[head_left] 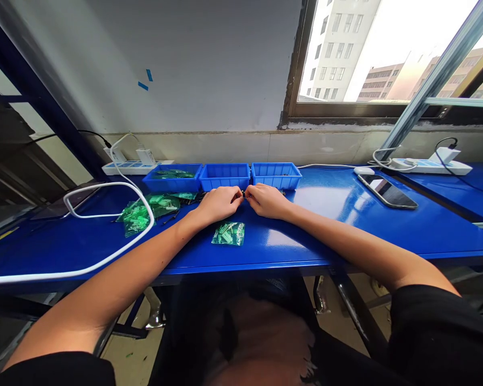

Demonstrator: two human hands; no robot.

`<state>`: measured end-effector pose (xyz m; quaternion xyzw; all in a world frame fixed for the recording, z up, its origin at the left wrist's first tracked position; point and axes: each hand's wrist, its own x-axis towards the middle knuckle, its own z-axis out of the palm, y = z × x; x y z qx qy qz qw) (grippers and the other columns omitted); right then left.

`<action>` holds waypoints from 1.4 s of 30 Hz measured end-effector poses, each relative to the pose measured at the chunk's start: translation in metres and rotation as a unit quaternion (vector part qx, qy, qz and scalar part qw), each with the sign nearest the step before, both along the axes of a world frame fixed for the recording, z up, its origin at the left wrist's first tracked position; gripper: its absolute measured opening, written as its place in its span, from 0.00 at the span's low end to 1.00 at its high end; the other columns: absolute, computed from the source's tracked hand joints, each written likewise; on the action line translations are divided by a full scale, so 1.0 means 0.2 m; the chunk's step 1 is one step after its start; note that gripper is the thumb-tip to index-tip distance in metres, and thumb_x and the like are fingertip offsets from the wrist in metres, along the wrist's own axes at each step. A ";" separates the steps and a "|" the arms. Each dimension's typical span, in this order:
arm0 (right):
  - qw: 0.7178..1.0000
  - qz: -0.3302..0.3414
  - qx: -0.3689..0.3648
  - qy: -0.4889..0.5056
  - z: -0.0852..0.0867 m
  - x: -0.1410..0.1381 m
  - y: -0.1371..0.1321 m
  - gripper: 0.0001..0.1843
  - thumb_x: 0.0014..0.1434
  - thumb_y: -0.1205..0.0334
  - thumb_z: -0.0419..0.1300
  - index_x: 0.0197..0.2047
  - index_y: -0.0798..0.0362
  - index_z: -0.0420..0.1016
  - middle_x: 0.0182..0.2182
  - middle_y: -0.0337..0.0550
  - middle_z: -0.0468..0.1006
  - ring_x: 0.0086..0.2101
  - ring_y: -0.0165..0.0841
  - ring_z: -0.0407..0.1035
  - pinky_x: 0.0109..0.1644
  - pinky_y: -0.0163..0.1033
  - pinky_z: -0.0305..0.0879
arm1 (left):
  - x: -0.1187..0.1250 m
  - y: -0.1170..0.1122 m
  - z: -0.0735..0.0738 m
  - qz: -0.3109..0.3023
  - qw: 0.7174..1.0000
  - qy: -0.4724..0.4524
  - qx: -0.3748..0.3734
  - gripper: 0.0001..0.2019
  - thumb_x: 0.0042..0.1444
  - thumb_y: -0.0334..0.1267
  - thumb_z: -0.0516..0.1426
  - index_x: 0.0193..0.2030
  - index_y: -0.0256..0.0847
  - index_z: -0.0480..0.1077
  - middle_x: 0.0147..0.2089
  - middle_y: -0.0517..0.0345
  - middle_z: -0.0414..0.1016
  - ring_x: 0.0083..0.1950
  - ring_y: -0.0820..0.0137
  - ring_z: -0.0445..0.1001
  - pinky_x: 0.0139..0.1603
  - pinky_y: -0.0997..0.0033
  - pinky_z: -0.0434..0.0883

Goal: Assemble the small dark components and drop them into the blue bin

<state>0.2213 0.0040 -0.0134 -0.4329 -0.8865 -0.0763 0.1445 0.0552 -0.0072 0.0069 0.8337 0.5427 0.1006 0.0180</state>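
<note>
My left hand (220, 202) and my right hand (268, 201) meet fingertip to fingertip, just in front of the blue bins. Both are closed in a pinch around something tiny and dark between them, too small to name. Below the hands, on the blue table (290, 254), lies a small green see-through packet (228, 234) with pale pieces inside. Left of my left hand, several more green packets (139, 217) are heaped, with thin dark pieces (171, 217) beside them. Small dark parts also lie behind my hands, partly hidden.
Three blue bins stand in a row: the left bin (171, 185) holds green packets, then a middle bin (224, 183) and a right bin (277, 182). A white cable (104, 260) loops over the left side. A phone (388, 192) and power strip (430, 166) are at right.
</note>
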 end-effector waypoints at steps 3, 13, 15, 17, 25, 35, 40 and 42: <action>1.000 -0.021 0.002 -0.012 0.01 -0.01 -0.01 0.10 0.60 0.68 0.47 0.39 0.56 0.68 0.35 0.48 0.76 0.40 0.38 0.68 0.39 0.37 0.57 | 0.00 0.00 0.00 -0.003 1.000 0.009 0.000 0.12 0.59 0.42 0.49 0.44 0.45 0.70 0.40 0.59 0.77 0.42 0.63 0.75 0.36 0.70 0.67; 1.000 0.015 0.001 -0.003 0.00 0.01 0.00 0.08 0.60 0.68 0.48 0.37 0.56 0.67 0.33 0.46 0.75 0.38 0.35 0.66 0.37 0.36 0.55 | 0.00 0.01 -0.01 -0.044 0.998 0.041 0.004 0.13 0.58 0.42 0.48 0.44 0.44 0.70 0.44 0.57 0.76 0.45 0.63 0.74 0.39 0.69 0.68; 1.000 0.024 0.001 0.002 0.00 0.01 0.00 0.08 0.60 0.68 0.48 0.37 0.56 0.67 0.32 0.46 0.75 0.38 0.35 0.66 0.38 0.35 0.55 | 0.00 0.01 0.00 -0.046 0.998 0.044 0.004 0.13 0.58 0.41 0.48 0.44 0.44 0.70 0.45 0.57 0.76 0.45 0.63 0.73 0.40 0.69 0.68; 1.000 0.027 -0.001 0.005 0.00 0.01 0.00 0.08 0.60 0.68 0.48 0.36 0.55 0.67 0.32 0.45 0.74 0.38 0.35 0.66 0.38 0.35 0.55 | 0.00 0.00 0.00 -0.048 0.998 0.047 0.003 0.13 0.58 0.41 0.48 0.44 0.44 0.70 0.45 0.57 0.75 0.46 0.63 0.73 0.40 0.69 0.69; 0.999 0.029 -0.013 0.011 0.00 0.01 0.00 0.07 0.60 0.68 0.48 0.36 0.55 0.67 0.32 0.45 0.73 0.37 0.35 0.65 0.38 0.36 0.56 | -0.01 0.00 0.00 -0.045 0.998 0.046 -0.002 0.12 0.58 0.40 0.48 0.44 0.45 0.70 0.45 0.58 0.76 0.46 0.64 0.73 0.41 0.70 0.69; 0.999 0.031 -0.016 0.014 0.01 0.01 0.00 0.08 0.60 0.68 0.48 0.36 0.55 0.67 0.32 0.45 0.73 0.38 0.35 0.65 0.39 0.36 0.56 | -0.01 0.00 0.00 -0.041 0.998 0.049 -0.005 0.12 0.58 0.40 0.48 0.44 0.45 0.70 0.46 0.57 0.75 0.46 0.64 0.73 0.41 0.70 0.69; 0.999 0.029 -0.018 0.015 0.01 0.01 0.00 0.07 0.59 0.68 0.48 0.37 0.55 0.67 0.32 0.45 0.73 0.38 0.35 0.65 0.39 0.36 0.56 | 0.00 0.00 0.01 -0.042 0.998 0.050 -0.009 0.13 0.58 0.39 0.47 0.44 0.45 0.69 0.46 0.57 0.75 0.47 0.63 0.73 0.42 0.69 0.68; 0.999 0.026 -0.020 0.012 0.01 0.00 0.00 0.08 0.59 0.68 0.48 0.37 0.56 0.67 0.33 0.45 0.73 0.38 0.35 0.65 0.39 0.36 0.56 | 0.00 0.00 0.01 -0.042 0.998 0.050 -0.010 0.13 0.58 0.39 0.47 0.45 0.44 0.69 0.46 0.56 0.75 0.47 0.63 0.73 0.42 0.68 0.68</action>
